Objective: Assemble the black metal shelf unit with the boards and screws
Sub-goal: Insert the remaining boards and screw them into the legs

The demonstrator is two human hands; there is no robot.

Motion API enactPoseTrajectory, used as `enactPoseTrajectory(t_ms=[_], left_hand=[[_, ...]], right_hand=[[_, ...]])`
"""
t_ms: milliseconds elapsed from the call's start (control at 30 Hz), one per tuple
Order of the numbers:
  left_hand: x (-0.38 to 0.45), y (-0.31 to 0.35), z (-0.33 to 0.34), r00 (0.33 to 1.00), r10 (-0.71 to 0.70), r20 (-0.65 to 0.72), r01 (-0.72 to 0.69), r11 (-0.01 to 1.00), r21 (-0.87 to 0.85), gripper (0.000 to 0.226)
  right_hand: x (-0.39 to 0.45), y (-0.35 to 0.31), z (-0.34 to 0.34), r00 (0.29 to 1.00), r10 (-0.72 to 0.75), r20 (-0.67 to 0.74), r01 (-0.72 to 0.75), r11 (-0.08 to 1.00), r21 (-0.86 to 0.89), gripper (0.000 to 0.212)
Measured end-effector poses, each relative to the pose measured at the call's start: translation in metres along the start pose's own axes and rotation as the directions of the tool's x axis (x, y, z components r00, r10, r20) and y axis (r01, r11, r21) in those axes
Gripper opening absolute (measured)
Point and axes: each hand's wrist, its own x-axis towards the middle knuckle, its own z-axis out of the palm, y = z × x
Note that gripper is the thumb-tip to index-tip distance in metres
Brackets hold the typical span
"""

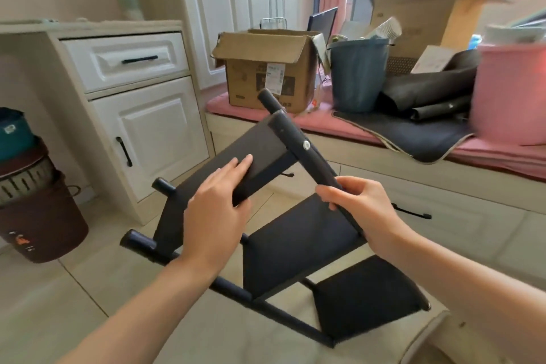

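**Shelf unit held tilted over the floor, one post only loosely steadied**

The shelf unit (295, 233) hangs tilted above the tiled floor (88, 289), in the middle of the scene, its three dark boards stepping from far left down to near right. Its long axis runs along the posts, from the capped post end (266, 96) at the far side toward the near right corner.

The left hand (217, 216) holds the top board (236, 162), its grip clamped on the board's near edge with straight fingers laid over the face. The right hand (363, 207) has its grip curled round the right post (310, 151), just below the silver screw (306, 144).

My guess is the weak point is that joint: if the screw is not fully tight, the post could swing and the board drop out. The unsupported lower boards could also twist the frame, or the near corner strike the floor.
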Motion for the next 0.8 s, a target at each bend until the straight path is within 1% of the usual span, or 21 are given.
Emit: enactPoseTrajectory(t_ms=[100,167,233,333,433,533,633,700,800], left_hand=[[0.008,0.031,-0.001,0.993,0.105,0.048,-0.11,0.987,0.121,0.067],[0.014,0.048,0.004,0.983,0.167,0.079,-0.181,0.956,0.23,0.069],[0.02,0.063,0.011,0.975,0.197,0.103,-0.22,0.921,0.322,0.068],[0.024,0.079,0.028,0.96,0.234,0.152,-0.277,0.866,0.417,0.067],[0.025,0.079,0.041,0.933,0.284,0.219,-0.353,0.834,0.424,0.07],[0.025,0.074,0.047,0.894,0.337,0.296,-0.437,0.804,0.403,0.072],[0.027,0.076,0.053,0.867,0.363,0.343,-0.48,0.793,0.374,0.073],[0.028,0.079,0.057,0.857,0.367,0.361,-0.493,0.786,0.372,0.073],[0.033,0.084,0.063,0.842,0.357,0.404,-0.505,0.786,0.357,0.075]], right_hand=[[-0.006,0.007,-0.019,0.999,-0.024,-0.038,0.027,0.997,0.071,0.044],[-0.009,0.014,-0.029,0.996,-0.069,-0.057,0.073,0.994,0.081,0.042],[-0.009,0.025,-0.038,0.992,-0.105,-0.075,0.111,0.991,0.077,0.039],[-0.007,0.042,-0.049,0.988,-0.116,-0.1,0.121,0.991,0.052,0.04],[-0.002,0.055,-0.061,0.985,-0.094,-0.146,0.096,0.995,0.007,0.038],[0.005,0.064,-0.077,0.973,-0.075,-0.22,0.057,0.995,-0.086,0.029],[0.01,0.07,-0.091,0.961,-0.078,-0.264,0.028,0.982,-0.188,0.021],[0.014,0.071,-0.095,0.964,-0.067,-0.258,-0.004,0.964,-0.264,0.025],[0.022,0.068,-0.099,0.966,0.022,-0.258,-0.106,0.942,-0.319,0.029]])
